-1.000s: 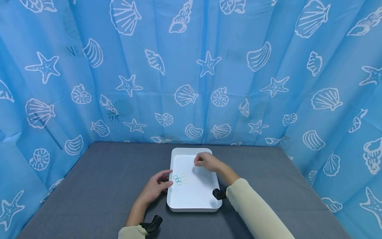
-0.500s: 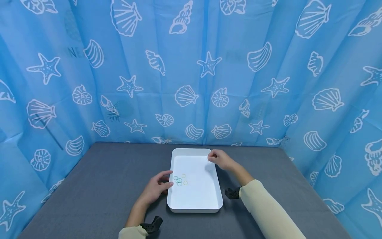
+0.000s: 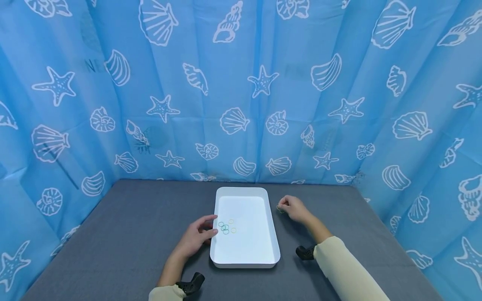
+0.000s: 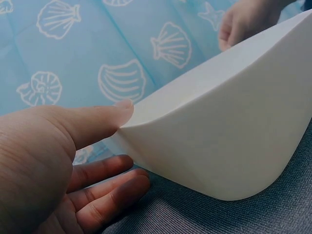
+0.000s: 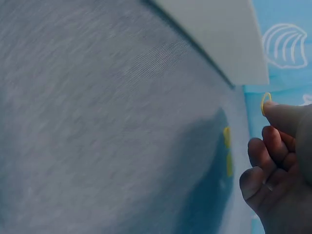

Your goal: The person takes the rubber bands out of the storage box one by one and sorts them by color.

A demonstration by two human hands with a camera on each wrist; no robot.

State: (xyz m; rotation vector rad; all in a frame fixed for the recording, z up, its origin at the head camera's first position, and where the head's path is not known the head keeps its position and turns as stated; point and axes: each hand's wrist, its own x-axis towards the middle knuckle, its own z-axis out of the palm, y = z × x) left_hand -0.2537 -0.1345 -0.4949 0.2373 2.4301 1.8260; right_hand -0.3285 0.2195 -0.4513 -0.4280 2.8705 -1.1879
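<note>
A white rectangular tray (image 3: 244, 251) stands on the table in the head view. At its left side, my left hand (image 3: 196, 235) touches the rim; in the left wrist view the straight thumb (image 4: 100, 122) lies on the rim, with relaxed fingers beside the outer wall. To the right of the tray, my right hand (image 3: 295, 208) pinches a small yellow rubber band (image 5: 265, 103) between thumb and fingertip, low over the table. Below it, yellow bands (image 5: 227, 137) lie on the cloth. Inside the tray are several green rubber bands (image 3: 225, 228) and two yellow bands (image 3: 233, 230).
Dark grey cloth covers the table (image 3: 150, 234). A blue curtain (image 3: 241, 83) with white shell and starfish prints hangs behind it and along both sides. Black wrist devices (image 3: 192, 283) sit on both forearms.
My right hand has moved from over the tray, across its right rim, to the table beside it with the pinched band. My left hand and the tray have stayed in place.
</note>
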